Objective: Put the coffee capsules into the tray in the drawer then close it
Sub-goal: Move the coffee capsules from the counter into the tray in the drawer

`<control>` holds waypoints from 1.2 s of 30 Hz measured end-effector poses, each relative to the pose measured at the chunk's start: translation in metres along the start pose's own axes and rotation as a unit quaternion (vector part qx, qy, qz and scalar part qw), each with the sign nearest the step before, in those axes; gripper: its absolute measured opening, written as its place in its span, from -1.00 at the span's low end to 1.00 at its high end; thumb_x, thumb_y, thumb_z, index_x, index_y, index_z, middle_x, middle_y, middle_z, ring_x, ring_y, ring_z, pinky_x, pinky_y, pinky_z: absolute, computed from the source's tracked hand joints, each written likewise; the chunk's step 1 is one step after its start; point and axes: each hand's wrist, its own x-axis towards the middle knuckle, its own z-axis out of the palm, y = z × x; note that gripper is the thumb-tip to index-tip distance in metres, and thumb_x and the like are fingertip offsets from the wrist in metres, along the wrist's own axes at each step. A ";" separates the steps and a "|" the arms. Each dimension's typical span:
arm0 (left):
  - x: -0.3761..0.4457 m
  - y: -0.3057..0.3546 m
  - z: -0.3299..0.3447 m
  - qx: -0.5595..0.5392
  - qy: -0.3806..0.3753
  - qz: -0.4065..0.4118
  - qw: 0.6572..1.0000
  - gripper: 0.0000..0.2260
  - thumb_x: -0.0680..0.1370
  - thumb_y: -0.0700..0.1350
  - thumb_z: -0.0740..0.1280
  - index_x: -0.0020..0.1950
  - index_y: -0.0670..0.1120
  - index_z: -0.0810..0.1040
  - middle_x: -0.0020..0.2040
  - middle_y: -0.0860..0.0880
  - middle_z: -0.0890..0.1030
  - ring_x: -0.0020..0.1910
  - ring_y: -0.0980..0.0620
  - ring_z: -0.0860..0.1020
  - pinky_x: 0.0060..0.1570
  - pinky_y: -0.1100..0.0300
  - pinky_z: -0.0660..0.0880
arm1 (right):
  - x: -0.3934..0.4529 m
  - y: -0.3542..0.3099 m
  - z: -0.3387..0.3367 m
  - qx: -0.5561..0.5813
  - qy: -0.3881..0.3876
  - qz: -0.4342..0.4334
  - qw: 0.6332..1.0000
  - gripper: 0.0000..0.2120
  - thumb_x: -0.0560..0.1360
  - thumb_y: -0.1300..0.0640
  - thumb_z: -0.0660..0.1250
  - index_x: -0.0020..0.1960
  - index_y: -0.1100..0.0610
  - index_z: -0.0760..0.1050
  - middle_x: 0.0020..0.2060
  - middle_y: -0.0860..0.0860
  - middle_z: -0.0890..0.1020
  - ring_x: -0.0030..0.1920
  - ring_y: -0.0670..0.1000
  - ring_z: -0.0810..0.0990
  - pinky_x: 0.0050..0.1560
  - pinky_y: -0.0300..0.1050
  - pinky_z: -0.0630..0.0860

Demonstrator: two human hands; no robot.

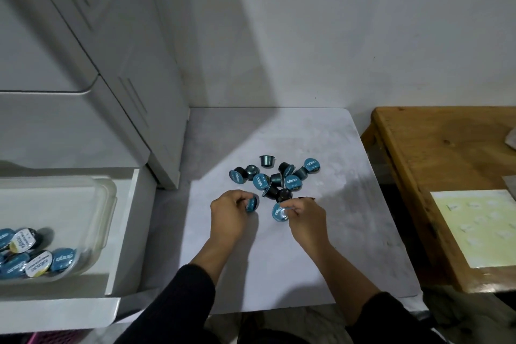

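Note:
Several dark coffee capsules with blue foil lids lie in a loose pile (279, 176) on the white marble-look table (321, 246). My left hand (231, 212) is closed around one blue-lidded capsule (251, 204) at the pile's near left edge. My right hand (305, 218) pinches another blue-lidded capsule (279, 212) at the pile's near side. At the far left an open white drawer (125, 232) holds a clear plastic tray (103, 204), and several capsules (36, 257) lie in the tray's near end.
A white cabinet (117, 78) stands behind the drawer, left of the table. A wooden table (446, 153) with a pale yellow sheet (480, 229) adjoins on the right. A wall runs behind. A pink basket edge (47, 339) shows below the drawer.

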 end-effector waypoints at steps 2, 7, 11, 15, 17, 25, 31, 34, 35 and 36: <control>-0.001 0.006 -0.007 -0.003 -0.015 0.001 1.000 -0.72 0.47 -0.40 0.22 -0.11 -0.14 0.68 -0.20 0.04 0.61 -0.24 0.24 0.52 -0.23 0.69 0.32 | 0.000 -0.007 -0.004 0.028 0.004 0.000 1.000 -0.80 0.45 0.29 0.29 -0.06 0.11 0.66 -0.10 0.06 0.67 -0.06 -0.01 0.58 -0.21 -0.48 0.32; -0.004 0.027 -0.043 -0.050 -0.058 0.015 0.997 -0.78 0.50 -0.32 0.30 -0.08 -0.07 0.68 -0.17 0.09 0.64 -0.18 0.28 0.55 -0.16 0.65 0.39 | -0.002 -0.036 -0.025 0.188 0.011 -0.007 0.982 -0.82 0.43 0.39 0.31 -0.12 0.21 0.66 -0.22 0.10 0.68 -0.17 0.05 0.64 -0.13 -0.33 0.55; -0.008 0.047 -0.091 -0.096 -0.091 0.043 0.990 -0.81 0.50 -0.29 0.32 -0.08 -0.04 0.67 -0.18 0.12 0.65 -0.26 0.35 0.57 -0.20 0.60 0.40 | -0.005 -0.078 -0.045 0.287 -0.039 0.006 0.957 -0.79 0.46 0.40 0.29 -0.15 0.17 0.63 -0.28 0.07 0.65 -0.32 -0.06 0.58 -0.31 -0.42 0.52; -0.012 0.056 -0.156 -0.105 -0.124 0.075 0.984 -0.74 0.48 -0.26 0.36 -0.20 0.11 0.67 -0.20 0.09 0.70 -0.16 0.15 0.62 -0.01 0.34 0.51 | -0.017 -0.130 -0.054 0.302 -0.083 -0.034 0.949 -0.75 0.45 0.37 0.30 -0.21 0.07 0.64 -0.34 0.00 0.66 -0.38 -0.11 0.55 -0.30 -0.33 0.50; -0.012 0.051 -0.192 -0.095 -0.122 0.087 0.984 -0.75 0.47 -0.27 0.37 -0.20 0.09 0.67 -0.23 0.14 0.71 -0.18 0.19 0.63 -0.05 0.38 0.53 | -0.026 -0.157 -0.050 0.299 -0.109 -0.062 0.946 -0.77 0.45 0.35 0.32 -0.21 0.06 0.65 -0.37 -0.04 0.66 -0.41 -0.15 0.56 -0.37 -0.39 0.45; 0.010 -0.033 -0.329 0.022 -0.133 0.077 0.988 -0.76 0.46 -0.23 0.40 -0.17 0.13 0.69 -0.16 0.13 0.71 -0.11 0.19 0.64 0.00 0.33 0.53 | -0.054 -0.265 0.032 0.208 -0.246 -0.161 0.933 -0.73 0.45 0.36 0.32 -0.22 0.02 0.63 -0.31 -0.07 0.65 -0.34 -0.18 0.59 -0.24 -0.37 0.51; 0.044 -0.099 -0.375 0.065 -0.179 0.037 0.981 -0.86 0.46 -0.28 0.38 -0.11 -0.07 0.69 -0.10 0.00 0.71 -0.07 0.10 0.65 0.08 0.20 0.56 | -0.056 -0.320 0.118 0.078 -0.288 -0.177 0.938 -0.85 0.45 0.30 0.35 -0.10 0.11 0.66 -0.26 -0.08 0.64 -0.27 -0.16 0.57 -0.24 -0.39 0.47; 0.056 -0.121 -0.383 0.090 -0.213 0.035 0.972 -0.86 0.46 -0.24 0.39 -0.11 -0.02 0.69 -0.13 0.08 0.69 -0.18 0.33 0.59 -0.11 0.53 0.47 | -0.055 -0.332 0.153 0.035 -0.290 -0.158 0.943 -0.86 0.46 0.28 0.35 -0.12 0.11 0.66 -0.20 -0.06 0.65 -0.21 -0.16 0.59 -0.28 -0.40 0.48; 0.059 -0.126 -0.383 0.102 -0.226 0.039 0.968 -0.85 0.46 -0.23 0.39 -0.11 0.01 0.68 -0.15 0.13 0.67 -0.22 0.40 0.56 -0.20 0.60 0.42 | -0.055 -0.334 0.162 0.018 -0.288 -0.159 0.944 -0.87 0.46 0.27 0.36 -0.12 0.11 0.66 -0.19 -0.06 0.65 -0.20 -0.16 0.59 -0.28 -0.41 0.48; 0.062 -0.131 -0.383 0.109 -0.239 0.044 0.964 -0.84 0.46 -0.23 0.39 -0.12 0.04 0.68 -0.17 0.18 0.65 -0.25 0.43 0.55 -0.24 0.62 0.39 | -0.054 -0.334 0.169 0.003 -0.288 -0.163 0.944 -0.87 0.45 0.27 0.36 -0.12 0.11 0.66 -0.19 -0.06 0.65 -0.19 -0.16 0.60 -0.26 -0.41 0.49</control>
